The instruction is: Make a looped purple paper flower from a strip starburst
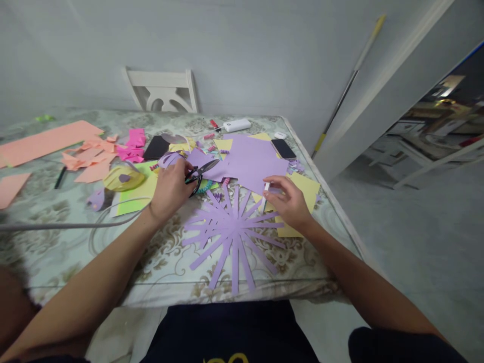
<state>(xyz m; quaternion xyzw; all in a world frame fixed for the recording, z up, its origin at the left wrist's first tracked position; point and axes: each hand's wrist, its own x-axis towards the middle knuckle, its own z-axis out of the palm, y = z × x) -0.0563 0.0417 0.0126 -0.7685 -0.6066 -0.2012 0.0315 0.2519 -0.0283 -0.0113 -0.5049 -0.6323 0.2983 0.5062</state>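
Observation:
My left hand (pixel 173 185) is closed on the black-handled scissors (pixel 202 172), whose blades point right over purple paper. In my right hand (pixel 290 202), thumb and fingers pinch a small white strip-like piece (pixel 266 192); its exact kind is unclear. Between and below both hands lies a star-like fan of purple paper strips (pixel 235 227), joined at the middle and spread flat near the table's front edge. A large purple sheet (pixel 253 160) rests just beyond them. Yellow paper (pixel 306 189) lies beside and partly behind my right hand.
A phone (pixel 283 149), a white earbud case (pixel 280 135) and a white power bank (pixel 237 125) lie at the back. Pink scraps (pixel 132 146), orange sheets (pixel 53 142) and a yellow paper shape (pixel 123 178) are on the left. A grey cable (pixel 75 226) crosses the patterned tablecloth.

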